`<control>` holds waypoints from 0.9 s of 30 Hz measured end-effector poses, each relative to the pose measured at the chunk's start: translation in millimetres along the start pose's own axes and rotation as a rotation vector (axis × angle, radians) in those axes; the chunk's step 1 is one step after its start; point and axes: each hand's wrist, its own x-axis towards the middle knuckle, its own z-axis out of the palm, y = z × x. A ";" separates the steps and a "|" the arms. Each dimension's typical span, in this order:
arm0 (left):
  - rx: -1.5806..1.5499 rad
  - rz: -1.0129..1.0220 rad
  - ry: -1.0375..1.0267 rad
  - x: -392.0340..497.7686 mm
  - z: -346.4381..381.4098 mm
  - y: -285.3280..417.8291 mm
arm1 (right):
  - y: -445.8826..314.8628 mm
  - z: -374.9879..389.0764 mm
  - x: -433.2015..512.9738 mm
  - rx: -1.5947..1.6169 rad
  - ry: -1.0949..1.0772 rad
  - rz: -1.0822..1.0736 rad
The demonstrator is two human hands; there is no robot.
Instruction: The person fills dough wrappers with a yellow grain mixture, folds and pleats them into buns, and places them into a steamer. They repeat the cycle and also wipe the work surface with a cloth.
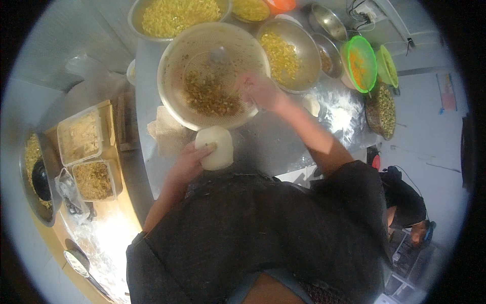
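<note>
A flat, pale round of dough [220, 154] lies across the fingers of my left hand [193, 157], pinned by the thumb. It is held just below the near rim of a large perforated colander [172, 97]. Brown chopped filling [210, 95] covers part of the colander's bottom. My right hand [258, 89] is over the colander's right side, beside the filling. Motion blur hides its fingertips, so whether it grips anything is unclear. A beige cloth [169, 131] rests on the metal table [273, 140] to the left of the dough.
Metal bowls of yellowish chopped food [182, 17] [281, 57] stand behind and right of the colander. Farther right are a green-rimmed basket [360, 64] and scattered flour [341, 110]. Plastic tubs [79, 135] [95, 180] occupy a wooden table at left. Another person [406, 203] is at lower right.
</note>
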 end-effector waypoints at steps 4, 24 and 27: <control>-0.022 -0.021 -0.029 22.2 15.4 -7.2 | -14.0 -6.2 29.3 -0.436 -0.047 -0.315; -0.017 0.034 0.073 70.0 39.6 -42.5 | 2.1 -20.1 -41.9 -0.399 -0.284 -0.170; 0.018 0.048 0.018 78.0 43.1 -44.1 | -17.7 -6.3 -54.2 -0.383 -0.329 -0.108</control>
